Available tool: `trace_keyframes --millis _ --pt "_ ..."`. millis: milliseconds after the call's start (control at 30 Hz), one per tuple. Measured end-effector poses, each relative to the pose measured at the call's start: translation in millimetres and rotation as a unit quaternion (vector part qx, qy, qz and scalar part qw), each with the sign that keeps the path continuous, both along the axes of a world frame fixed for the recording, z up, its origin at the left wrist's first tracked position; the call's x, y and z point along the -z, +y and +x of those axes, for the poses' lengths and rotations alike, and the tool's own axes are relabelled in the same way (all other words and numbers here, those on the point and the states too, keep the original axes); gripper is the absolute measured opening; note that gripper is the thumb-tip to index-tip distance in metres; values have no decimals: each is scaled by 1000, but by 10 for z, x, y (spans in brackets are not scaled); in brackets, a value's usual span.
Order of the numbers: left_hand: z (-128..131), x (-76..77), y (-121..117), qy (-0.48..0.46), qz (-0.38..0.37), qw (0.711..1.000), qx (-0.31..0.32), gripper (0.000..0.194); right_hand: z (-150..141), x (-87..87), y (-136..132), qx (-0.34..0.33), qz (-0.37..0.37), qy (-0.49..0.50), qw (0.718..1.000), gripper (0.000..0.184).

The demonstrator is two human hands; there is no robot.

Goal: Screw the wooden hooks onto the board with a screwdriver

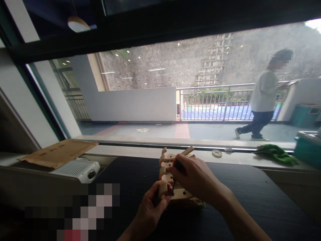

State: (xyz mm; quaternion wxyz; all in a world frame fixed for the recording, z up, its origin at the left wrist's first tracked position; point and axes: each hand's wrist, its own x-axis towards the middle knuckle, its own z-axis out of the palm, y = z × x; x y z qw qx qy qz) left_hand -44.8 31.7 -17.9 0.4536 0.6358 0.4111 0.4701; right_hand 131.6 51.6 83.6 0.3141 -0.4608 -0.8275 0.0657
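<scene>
A pale wooden assembly [179, 194] of slats with dark holes and several curved pieces along its left side rests on the black table [238, 197]. My left hand [151, 206] pinches the nearest curved wooden piece [163, 189] at the assembly's front left corner. In my right hand [200, 177] is a screwdriver [173, 188], gripped by its dark handle, which the fingers mostly cover. Its thin shaft points down, with the tip at a hole in the front slat beside my left fingertips. Any screw there is too small to make out.
Along the windowsill lie a roll of tape [217, 153] and a green cloth [274, 154], with a teal box [307, 149] at the right. A brown paper envelope [61, 150] lies over a white slotted unit [77, 170] on the left. Beyond the glass, a person [264, 92] walks.
</scene>
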Motion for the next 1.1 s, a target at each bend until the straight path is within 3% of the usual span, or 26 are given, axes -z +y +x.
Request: trace_keyframes --millis 267,533,867,1100 --pt "-3 -16 -4 1 -3 1000 4 18 -5 -29 -39 -17 1 -2 1000 19" --pt "-13 0 -1 6 8 1000 5 16 -46 30 17 23 -5 1 1000 24" --pt "-14 31 13 -1 3 1000 9 16 28 -28 -15 -19 17 12 1000 13" --pt "-16 7 -8 10 -1 1000 11 14 -8 -8 22 24 3 -1 1000 20"
